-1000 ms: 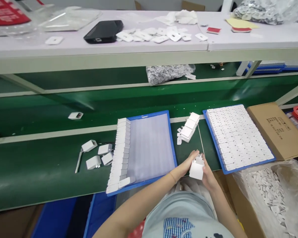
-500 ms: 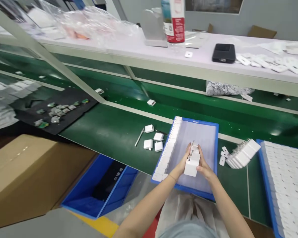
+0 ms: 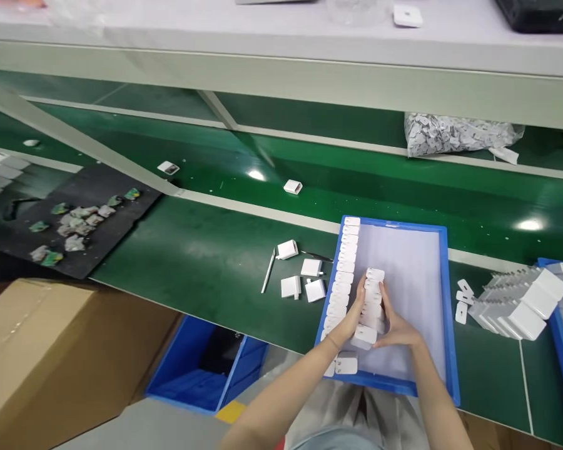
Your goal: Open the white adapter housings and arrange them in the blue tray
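Head view: I see a row of white chargers point(image 3: 371, 304) pressed between my left hand point(image 3: 354, 315) and right hand point(image 3: 394, 328), fingers closed on its sides, over the blue tray point(image 3: 443, 300), beside the tray's edge column of chargers point(image 3: 342, 275); loose chargers point(image 3: 303, 278) lie left on the green belt point(image 3: 192, 250)

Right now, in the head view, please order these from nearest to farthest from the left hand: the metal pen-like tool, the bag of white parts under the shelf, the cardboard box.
From the left hand:
1. Metal pen-like tool, just left on the green belt.
2. Bag of white parts, far side, up right under the shelf.
3. Cardboard box, far left, below the belt edge.
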Action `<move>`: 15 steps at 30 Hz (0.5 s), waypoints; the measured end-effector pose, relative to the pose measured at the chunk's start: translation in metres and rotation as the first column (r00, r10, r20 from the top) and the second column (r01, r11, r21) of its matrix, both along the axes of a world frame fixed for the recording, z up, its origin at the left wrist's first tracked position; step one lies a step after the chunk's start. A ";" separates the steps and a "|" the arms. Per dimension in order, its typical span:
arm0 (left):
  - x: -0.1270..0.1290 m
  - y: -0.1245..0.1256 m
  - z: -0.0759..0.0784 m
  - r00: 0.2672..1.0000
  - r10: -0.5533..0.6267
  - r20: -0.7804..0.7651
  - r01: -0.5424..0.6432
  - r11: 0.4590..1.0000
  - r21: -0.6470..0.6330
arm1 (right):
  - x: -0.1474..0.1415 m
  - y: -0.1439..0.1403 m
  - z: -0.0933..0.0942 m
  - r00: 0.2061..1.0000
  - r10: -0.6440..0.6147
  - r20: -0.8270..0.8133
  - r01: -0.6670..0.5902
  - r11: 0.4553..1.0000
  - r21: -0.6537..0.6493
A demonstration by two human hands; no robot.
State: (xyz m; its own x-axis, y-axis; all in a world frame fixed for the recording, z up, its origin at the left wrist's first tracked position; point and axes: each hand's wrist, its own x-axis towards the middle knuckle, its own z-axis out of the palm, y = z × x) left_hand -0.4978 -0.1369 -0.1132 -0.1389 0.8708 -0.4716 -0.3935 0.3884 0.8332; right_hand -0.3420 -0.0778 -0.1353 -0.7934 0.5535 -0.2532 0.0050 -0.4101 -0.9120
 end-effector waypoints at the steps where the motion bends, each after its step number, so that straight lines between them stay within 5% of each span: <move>1: -0.001 -0.001 -0.001 1.000 0.000 -0.017 0.000 1.000 0.021 | 0.001 0.000 0.000 1.000 -0.002 0.018 0.001 1.000 0.008; 10: 0.011 0.004 0.002 0.971 0.076 -0.226 -0.076 0.997 0.011 | 0.014 -0.010 0.008 0.990 -0.079 0.118 0.079 0.997 0.011; 15: 0.007 -0.036 0.025 0.904 0.058 -0.423 -0.065 0.998 -0.001 | 0.024 -0.038 0.000 0.935 -0.299 0.191 0.296 0.954 0.044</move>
